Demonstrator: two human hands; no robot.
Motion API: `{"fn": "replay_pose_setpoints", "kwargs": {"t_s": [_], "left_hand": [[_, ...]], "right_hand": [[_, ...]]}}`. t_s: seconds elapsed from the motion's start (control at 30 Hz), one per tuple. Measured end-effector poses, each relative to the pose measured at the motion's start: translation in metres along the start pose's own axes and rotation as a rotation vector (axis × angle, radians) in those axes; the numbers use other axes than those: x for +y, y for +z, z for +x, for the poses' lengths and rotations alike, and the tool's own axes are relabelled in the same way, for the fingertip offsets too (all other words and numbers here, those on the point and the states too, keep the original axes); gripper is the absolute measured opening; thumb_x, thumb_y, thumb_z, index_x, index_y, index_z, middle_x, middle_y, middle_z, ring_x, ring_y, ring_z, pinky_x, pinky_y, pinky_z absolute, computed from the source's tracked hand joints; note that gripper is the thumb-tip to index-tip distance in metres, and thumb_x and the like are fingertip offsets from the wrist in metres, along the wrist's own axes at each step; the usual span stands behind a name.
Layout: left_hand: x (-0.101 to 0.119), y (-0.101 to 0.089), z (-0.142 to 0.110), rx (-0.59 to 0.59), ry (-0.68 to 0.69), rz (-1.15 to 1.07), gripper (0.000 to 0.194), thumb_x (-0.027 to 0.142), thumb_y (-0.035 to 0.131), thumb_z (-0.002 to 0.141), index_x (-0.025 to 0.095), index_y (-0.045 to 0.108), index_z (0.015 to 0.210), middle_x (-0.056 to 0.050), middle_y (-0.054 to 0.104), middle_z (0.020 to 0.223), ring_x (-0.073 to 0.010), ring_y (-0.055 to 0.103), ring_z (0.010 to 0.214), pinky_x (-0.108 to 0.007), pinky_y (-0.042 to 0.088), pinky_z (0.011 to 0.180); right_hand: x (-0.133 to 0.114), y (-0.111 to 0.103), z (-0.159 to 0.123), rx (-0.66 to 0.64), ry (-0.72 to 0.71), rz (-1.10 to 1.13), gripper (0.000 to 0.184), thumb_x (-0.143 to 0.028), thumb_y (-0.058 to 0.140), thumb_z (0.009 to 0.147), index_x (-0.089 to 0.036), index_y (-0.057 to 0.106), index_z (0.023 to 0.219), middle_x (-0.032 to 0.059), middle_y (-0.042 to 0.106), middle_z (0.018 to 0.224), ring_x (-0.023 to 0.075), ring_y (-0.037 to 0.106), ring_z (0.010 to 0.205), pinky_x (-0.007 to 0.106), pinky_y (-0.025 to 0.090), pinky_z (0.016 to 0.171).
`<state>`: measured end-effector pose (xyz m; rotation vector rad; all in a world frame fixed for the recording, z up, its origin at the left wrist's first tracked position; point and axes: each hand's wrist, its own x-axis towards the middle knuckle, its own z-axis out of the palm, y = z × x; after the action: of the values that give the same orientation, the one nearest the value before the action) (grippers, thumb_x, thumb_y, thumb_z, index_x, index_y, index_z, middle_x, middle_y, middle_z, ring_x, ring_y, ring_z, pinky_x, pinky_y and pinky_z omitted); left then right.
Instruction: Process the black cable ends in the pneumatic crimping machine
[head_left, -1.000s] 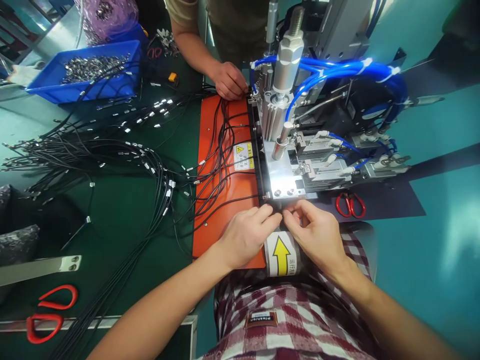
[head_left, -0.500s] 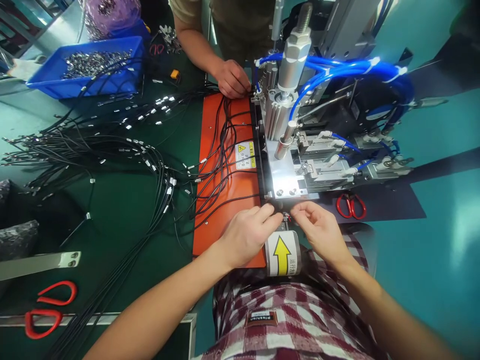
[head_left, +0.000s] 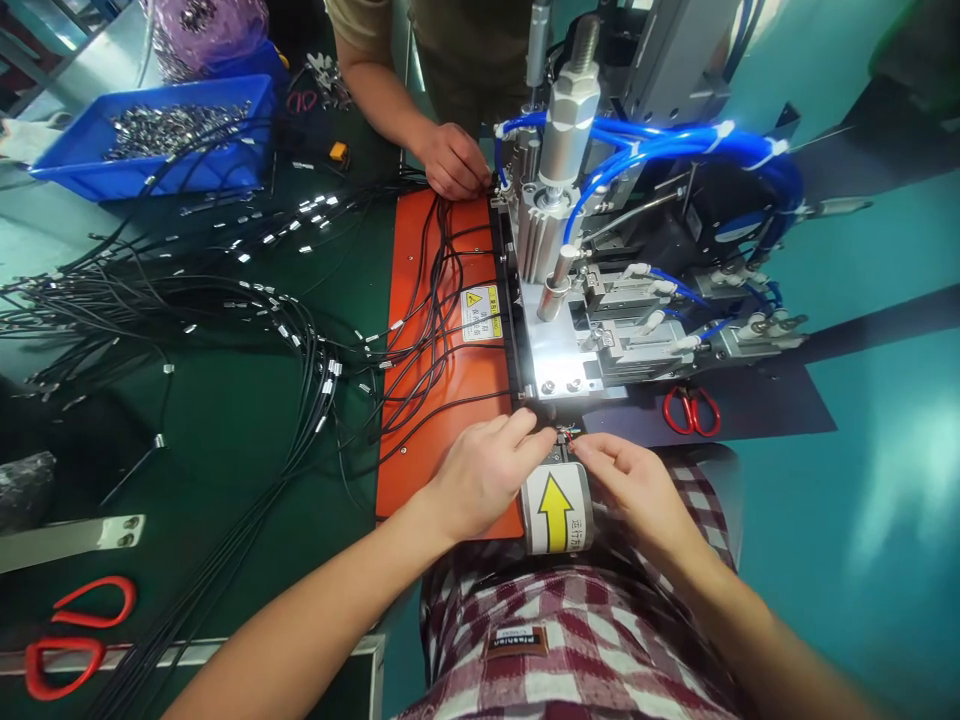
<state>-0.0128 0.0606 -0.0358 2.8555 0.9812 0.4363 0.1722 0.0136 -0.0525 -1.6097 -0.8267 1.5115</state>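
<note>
Fine wires (head_left: 568, 433), one of them red, stick out at the front of the machine (head_left: 556, 368), below its metal head. My right hand (head_left: 634, 485) pinches at these wires with thumb and forefinger. From the left, my left hand (head_left: 486, 468) reaches over the orange cover (head_left: 420, 490), its fingers closed right beside the wire ends. What the left fingertips grip is hidden. Just below the fingertips is a label with a yellow arrow (head_left: 555, 512). Black cables (head_left: 439, 340) lie across the orange cover and run into the machine's edge.
Across the bench a co-worker's hand (head_left: 455, 162) works at the machine's far end. A blue bin (head_left: 52, 165) holds small metal parts. Bundled cables (head_left: 300, 340) cover the green mat. Red-handled scissors (head_left: 691, 411) lie at right, and more red handles (head_left: 67, 668) at lower left.
The whole view has shifted slightly left. My right hand has moved a little lower, and the wires between my hands show more clearly. My left hand keeps its place by them.
</note>
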Motion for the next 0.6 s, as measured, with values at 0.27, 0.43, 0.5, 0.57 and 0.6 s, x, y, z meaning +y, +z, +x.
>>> {"fn": "replay_pose_setpoints", "kwargs": {"t_s": [0.27,0.43,0.5,0.57,0.6], "left_hand": [[0.0,0.0,0.001,0.041,0.001,-0.008,0.034,0.021,0.031,0.098,0.015,0.064,0.102,-0.005,0.056,0.076,-0.0148,0.053,0.064,-0.025,0.045,0.055],[0.001,-0.001,0.003,0.074,0.007,-0.002,0.035,0.02,0.031,0.098,0.015,0.065,0.1,-0.005,0.057,0.075,-0.0144,0.053,0.062,-0.024,0.044,0.054],[0.001,-0.002,0.003,0.081,0.009,-0.006,0.034,0.019,0.031,0.098,0.015,0.065,0.101,-0.005,0.057,0.076,-0.0146,0.053,0.062,-0.025,0.044,0.055],[0.0,-0.001,0.003,0.088,0.013,-0.005,0.034,0.018,0.032,0.098,0.014,0.065,0.101,-0.005,0.057,0.076,-0.0146,0.052,0.062,-0.025,0.044,0.054],[0.0,0.0,0.003,0.09,0.016,-0.003,0.034,0.019,0.032,0.098,0.014,0.065,0.101,-0.005,0.057,0.075,-0.0146,0.052,0.062,-0.025,0.043,0.054]], "right_hand": [[-0.007,-0.001,-0.003,0.148,-0.342,-0.402,0.016,-0.035,0.062,0.083,-0.019,0.065,0.079,-0.0008,0.054,0.064,0.014,0.046,0.058,0.026,0.037,0.055],[-0.008,-0.008,0.008,-0.008,-0.273,-0.233,0.023,-0.039,0.06,0.084,-0.018,0.06,0.077,-0.0018,0.052,0.064,0.0117,0.044,0.054,0.024,0.036,0.05],[-0.008,-0.009,0.011,-0.028,-0.263,-0.194,0.023,-0.039,0.061,0.083,-0.017,0.06,0.078,-0.0026,0.051,0.064,0.0109,0.042,0.054,0.023,0.035,0.05],[-0.01,-0.01,0.014,-0.075,-0.206,-0.15,0.024,-0.041,0.063,0.081,-0.018,0.059,0.076,-0.0053,0.045,0.058,0.0097,0.038,0.05,0.023,0.03,0.047],[-0.011,-0.01,0.015,-0.1,-0.165,-0.121,0.026,-0.042,0.064,0.08,-0.018,0.058,0.074,-0.0068,0.041,0.054,0.0091,0.035,0.048,0.023,0.028,0.045]]}}
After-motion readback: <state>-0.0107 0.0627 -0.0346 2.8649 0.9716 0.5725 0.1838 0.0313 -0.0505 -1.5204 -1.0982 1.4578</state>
